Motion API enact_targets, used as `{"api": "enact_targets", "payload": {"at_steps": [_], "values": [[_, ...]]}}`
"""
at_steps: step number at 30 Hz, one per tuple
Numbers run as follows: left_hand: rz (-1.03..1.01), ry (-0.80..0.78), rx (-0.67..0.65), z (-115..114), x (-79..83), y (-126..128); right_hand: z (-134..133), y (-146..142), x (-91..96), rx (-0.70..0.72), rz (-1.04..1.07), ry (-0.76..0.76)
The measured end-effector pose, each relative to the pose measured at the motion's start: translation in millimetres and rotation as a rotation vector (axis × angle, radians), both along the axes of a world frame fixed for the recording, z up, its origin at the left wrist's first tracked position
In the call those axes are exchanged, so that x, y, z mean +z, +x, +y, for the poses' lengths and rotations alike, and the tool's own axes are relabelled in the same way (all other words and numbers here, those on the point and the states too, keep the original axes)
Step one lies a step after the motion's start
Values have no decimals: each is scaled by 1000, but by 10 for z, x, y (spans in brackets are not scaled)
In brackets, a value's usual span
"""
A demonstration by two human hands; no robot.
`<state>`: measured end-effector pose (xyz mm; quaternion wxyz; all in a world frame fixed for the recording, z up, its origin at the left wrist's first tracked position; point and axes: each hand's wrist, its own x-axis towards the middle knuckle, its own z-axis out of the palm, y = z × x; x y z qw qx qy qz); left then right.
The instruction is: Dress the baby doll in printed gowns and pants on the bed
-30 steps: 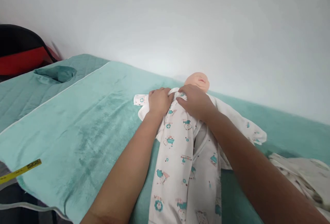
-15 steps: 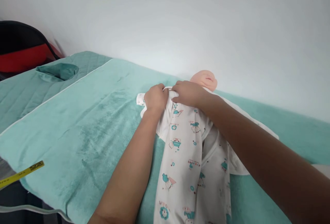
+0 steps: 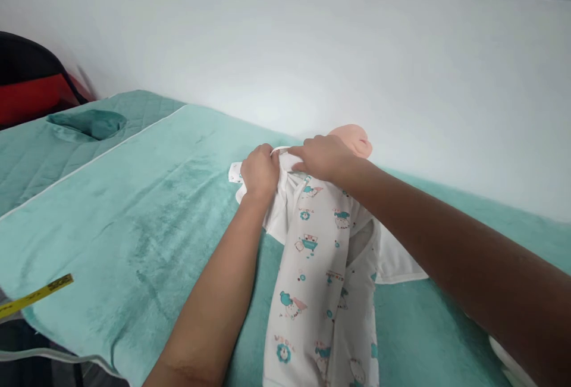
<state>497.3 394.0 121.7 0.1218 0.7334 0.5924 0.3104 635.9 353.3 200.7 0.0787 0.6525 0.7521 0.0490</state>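
A baby doll lies by the wall, its bare head [image 3: 348,135] showing just past my right hand. White baby clothes [image 3: 307,268] with teal and pink animal prints spread from the doll towards me, the legs hanging down the near side. My left hand [image 3: 260,170] is closed round the white cloth at the garment's upper left. Beside it, my right hand [image 3: 322,157] pinches the edge of the same cloth between thumb and fingers, and a white hem stretches between both hands. A small printed sleeve end [image 3: 235,172] pokes out left of my left hand. The doll's body is hidden.
A teal plush cover [image 3: 178,197] lies under everything, with a quilted section and a face hole [image 3: 91,125] at the far left. Behind it rises a white wall [image 3: 285,60]. A black and red chair [image 3: 33,87] stands at left; a yellow strip [image 3: 35,296] juts in below.
My hands have shifted slightly left with the cloth hem. The white cloth under my right forearm has drawn in from the right. The camera view has tilted up a little.
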Motion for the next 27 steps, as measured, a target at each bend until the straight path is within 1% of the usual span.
{"api": "enact_targets", "payload": {"at_steps": [2,5,8,11,12,14,16,17,18,20,21,22,24,25,27], "values": [[-11,-26,24,-19,-10,-27,-74,78,86,-9,-5,40],[-22,-86,38,-29,-36,-73,-169,211,197,-59,-42,89],[-36,-150,51,-31,-70,-113,-229,327,267,-89,-5,135],[-50,-211,51,-51,-94,-131,-275,362,316,-95,24,139],[-60,-209,44,-67,-95,-131,-288,347,329,-104,22,130],[-82,-131,27,-112,-90,-124,-306,282,336,-114,6,103],[-77,19,-19,-162,-82,-117,-297,184,305,-95,-7,67],[-57,90,-66,-182,-80,-115,-281,133,275,-78,-8,46],[-26,138,-126,-196,-81,-116,-259,86,235,-62,-2,26],[31,155,-215,-197,-93,-125,-210,22,141,-38,37,-14],[45,140,-215,-186,-103,-131,-191,10,93,-32,74,-30],[48,115,-187,-170,-115,-137,-181,13,47,-32,124,-38],[25,57,-95,-133,-140,-146,-207,66,-36,-51,258,-11],[10,28,-59,-117,-152,-148,-248,115,-76,-68,338,26],[-10,-30,-24,-96,-169,-145,-393,250,-170,-123,505,145]]}}
